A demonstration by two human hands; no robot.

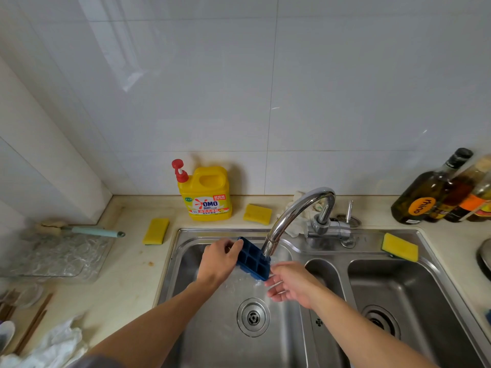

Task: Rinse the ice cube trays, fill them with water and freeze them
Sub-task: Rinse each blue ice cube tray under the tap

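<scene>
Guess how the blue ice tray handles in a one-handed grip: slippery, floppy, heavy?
Probably slippery: the blue ice tray sits under the faucet with water running off its lower edge. Likely light: the left hand holds it tilted by one end. It shows no sag, so probably fairly stiff.

On my feed the left hand (219, 261) wraps over the near-left end of the blue ice cube tray (252, 260) and the faucet spout (292, 216) crosses its far corner, so I cannot count the compartments, nor tell whether water stands in them. The right hand (289, 282) has its fingers smeared by blur and running water under the tray's right end, and I cannot say if they touch it. At the right edge the bottles (435, 192) and a round metal rim (485, 257) are cut off, and the small print on the yellow detergent jug (206, 197) is too fine to read.
</scene>
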